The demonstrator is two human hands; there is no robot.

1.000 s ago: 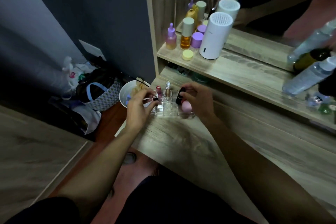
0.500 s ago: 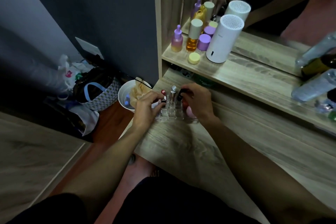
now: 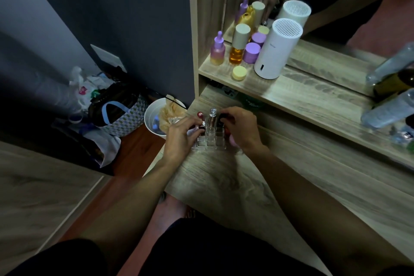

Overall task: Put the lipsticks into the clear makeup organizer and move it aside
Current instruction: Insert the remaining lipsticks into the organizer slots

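The clear makeup organizer (image 3: 210, 142) sits on the wooden desk (image 3: 224, 177) near its left corner. A red-capped lipstick (image 3: 200, 115) and a clear silver-topped tube (image 3: 212, 114) stand upright in its back slots. My left hand (image 3: 181, 134) pinches a small silver-banded lipstick (image 3: 202, 125) at the organizer's left side. My right hand (image 3: 243, 127) closes on a black lipstick (image 3: 221, 118) at the right side. A pink round item (image 3: 233, 140) shows just under my right palm.
A raised shelf (image 3: 291, 94) behind holds a white cylinder appliance (image 3: 276, 49), purple and amber bottles (image 3: 237, 49) and a yellow jar (image 3: 239, 73). Bottles (image 3: 389, 107) lie at the right. A white bin (image 3: 156, 116) and bags (image 3: 116, 110) stand on the floor left of the desk.
Both hands have stayed at the organizer. My right hand has lowered the black lipstick closer to the slots, and my left fingers have closed in on the small lipstick at the left side.
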